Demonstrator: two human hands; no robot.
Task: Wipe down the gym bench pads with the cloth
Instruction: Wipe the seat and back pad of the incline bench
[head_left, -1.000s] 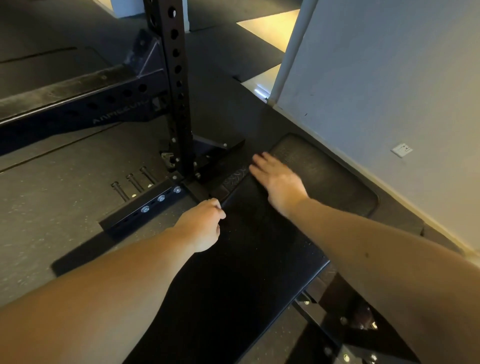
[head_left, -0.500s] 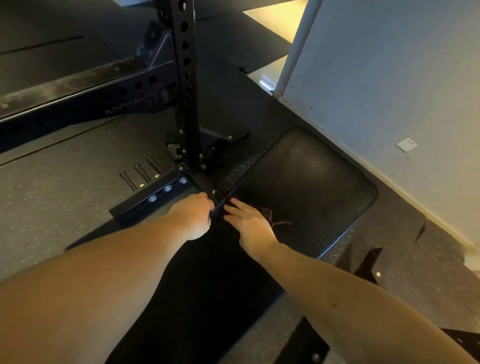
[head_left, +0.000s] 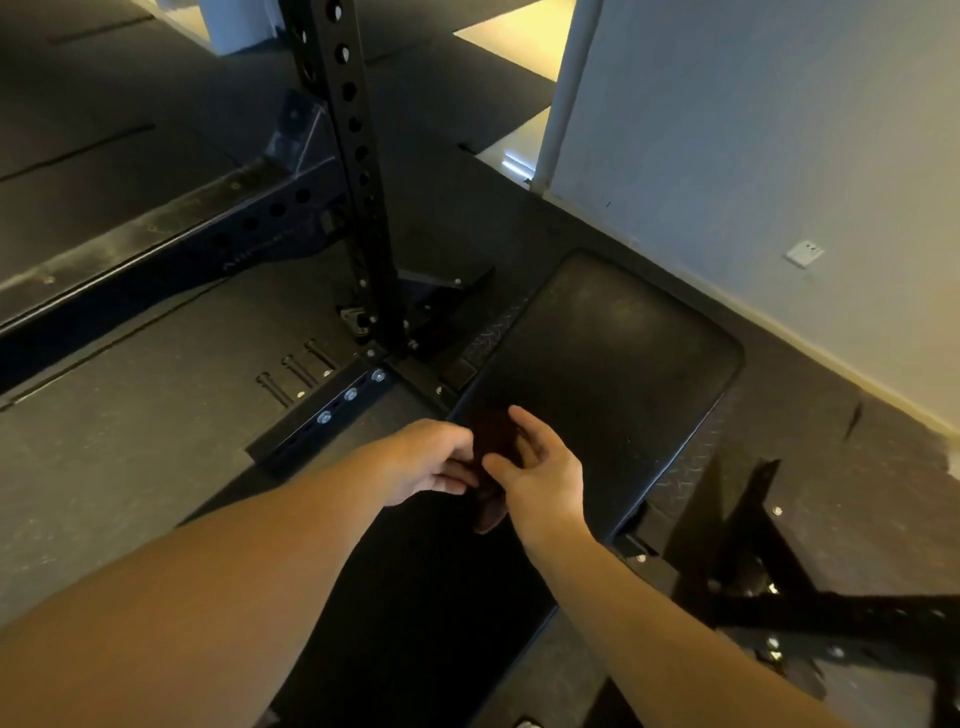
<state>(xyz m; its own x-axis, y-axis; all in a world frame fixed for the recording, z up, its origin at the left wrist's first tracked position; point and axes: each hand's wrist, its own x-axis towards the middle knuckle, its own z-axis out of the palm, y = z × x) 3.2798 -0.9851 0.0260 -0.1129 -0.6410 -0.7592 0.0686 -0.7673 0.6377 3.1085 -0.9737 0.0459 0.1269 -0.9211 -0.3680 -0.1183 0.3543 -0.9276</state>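
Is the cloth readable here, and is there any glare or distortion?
Head view: dim, warm-tinted; the dark cloth, held between left hand and right hand, barely separates from the black bench pad; the sunlit floor patch at top is overexposed; wide-angle distortion slants the rack upright.

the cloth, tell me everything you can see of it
The cloth is small, dark and brownish, a soft fabric bunched into folds rather than spread flat. The left hand and the right hand both pinch it between them, and a loose end hangs below the right thumb. It sits over the near left edge of the black bench pad. The dim light hides its weave and whether it touches the pad.
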